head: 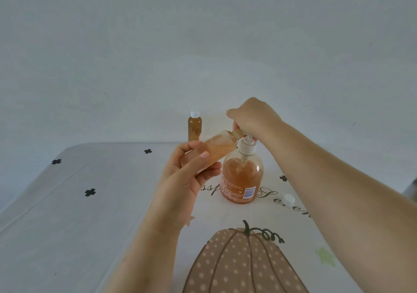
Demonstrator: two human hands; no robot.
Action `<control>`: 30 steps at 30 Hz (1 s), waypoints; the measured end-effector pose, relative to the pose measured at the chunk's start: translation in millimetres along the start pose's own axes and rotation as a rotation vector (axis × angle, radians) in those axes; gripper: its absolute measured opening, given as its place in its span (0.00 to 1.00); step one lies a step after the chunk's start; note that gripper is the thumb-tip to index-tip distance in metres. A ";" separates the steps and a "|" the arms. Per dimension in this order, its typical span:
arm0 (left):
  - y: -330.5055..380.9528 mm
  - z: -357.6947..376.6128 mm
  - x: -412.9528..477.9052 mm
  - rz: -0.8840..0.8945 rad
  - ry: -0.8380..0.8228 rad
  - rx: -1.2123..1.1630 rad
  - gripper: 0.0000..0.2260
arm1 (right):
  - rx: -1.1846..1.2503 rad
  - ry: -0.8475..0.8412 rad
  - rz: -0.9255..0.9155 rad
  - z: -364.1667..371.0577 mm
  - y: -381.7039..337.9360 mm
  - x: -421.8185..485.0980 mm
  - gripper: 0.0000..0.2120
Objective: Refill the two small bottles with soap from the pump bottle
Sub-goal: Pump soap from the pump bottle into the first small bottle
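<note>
Because soap must drop into its neck, the left hand (185, 179) grips 1 open small bottle (216, 148) tilted against the spout of the pump bottle (242, 179). The right hand (250, 118) curls its fingers over the pump head (247, 141), I think to press it. The capped bottle (195, 130) stands behind the pump bottle.

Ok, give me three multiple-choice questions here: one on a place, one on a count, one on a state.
1. Where is the loose white cap? A) on the white patterned tablecloth, right of the clear pump bottle of orange soap B) on the pumpkin print C) at the table's far edge
2. How many small bottles show? A) one B) two C) three
3. The small clear bottle in the left hand is: A) upright, capped B) tilted, uncapped C) on the table
Answers: A, it lies beside the pump bottle; B, one held, one capped small bottle standing behind; B, its open neck meets the spout under the right hand.
</note>
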State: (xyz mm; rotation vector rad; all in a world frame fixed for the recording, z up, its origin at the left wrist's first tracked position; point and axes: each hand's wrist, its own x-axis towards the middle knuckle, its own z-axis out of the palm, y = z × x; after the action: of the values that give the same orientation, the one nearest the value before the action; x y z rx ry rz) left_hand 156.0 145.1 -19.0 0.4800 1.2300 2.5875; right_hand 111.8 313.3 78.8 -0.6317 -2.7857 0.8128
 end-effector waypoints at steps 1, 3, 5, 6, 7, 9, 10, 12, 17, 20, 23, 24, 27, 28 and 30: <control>-0.1 -0.4 0.3 -0.001 0.002 0.002 0.14 | 0.004 -0.006 0.004 1.3 -0.1 0.8 0.14; -0.2 -0.9 0.5 -0.003 0.001 0.003 0.14 | 0.016 -0.018 0.014 3.3 0.1 2.7 0.14; -0.4 -1.2 0.7 -0.004 -0.003 0.009 0.14 | 0.030 -0.025 0.023 4.2 1.4 5.0 0.14; -0.4 -1.3 0.6 -0.003 -0.007 0.018 0.14 | 0.032 -0.024 0.024 4.3 1.9 6.2 0.14; -0.8 -1.8 0.5 -0.003 -0.007 0.027 0.14 | 0.034 -0.026 0.023 5.0 2.5 7.6 0.13; -0.6 -2.7 0.6 -0.004 -0.003 0.038 0.13 | 0.028 -0.027 0.016 7.5 3.8 10.0 0.12; -0.8 -3.4 1.0 -0.007 0.002 0.041 0.13 | 0.025 -0.027 0.011 9.5 5.3 11.7 0.11; -0.8 -4.2 1.8 -0.014 0.007 0.048 0.14 | 0.035 -0.015 0.003 12.6 8.7 14.4 0.11; -2.1 -6.2 3.4 -0.016 0.006 0.066 0.14 | 0.066 0.015 -0.030 17.2 16.5 21.0 0.15; -3.7 -9.5 4.4 -0.021 0.027 0.073 0.12 | 0.022 0.016 -0.045 21.3 16.3 22.9 0.14; -5.2 -10.8 5.0 -0.025 0.027 0.071 0.11 | -0.002 -0.001 -0.054 23.4 16.4 24.4 0.14; -5.5 -10.2 4.9 -0.027 0.027 0.069 0.11 | -0.003 -0.006 -0.053 22.9 16.6 24.4 0.14; -5.1 -9.1 5.4 -0.035 0.031 0.062 0.13 | 0.008 -0.008 -0.064 23.2 17.0 23.3 0.14; -5.0 -9.1 5.4 -0.038 0.030 0.062 0.15 | 0.012 -0.005 -0.064 23.7 17.3 22.8 0.15; -5.1 -9.0 5.5 -0.042 0.027 0.064 0.15 | 0.018 0.004 -0.054 23.9 17.5 22.4 0.15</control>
State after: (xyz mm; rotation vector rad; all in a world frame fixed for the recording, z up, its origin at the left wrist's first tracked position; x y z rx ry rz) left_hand 147.9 143.8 -27.3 0.4279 1.3207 2.5343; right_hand 91.2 325.2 50.3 -0.5520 -2.7757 0.8241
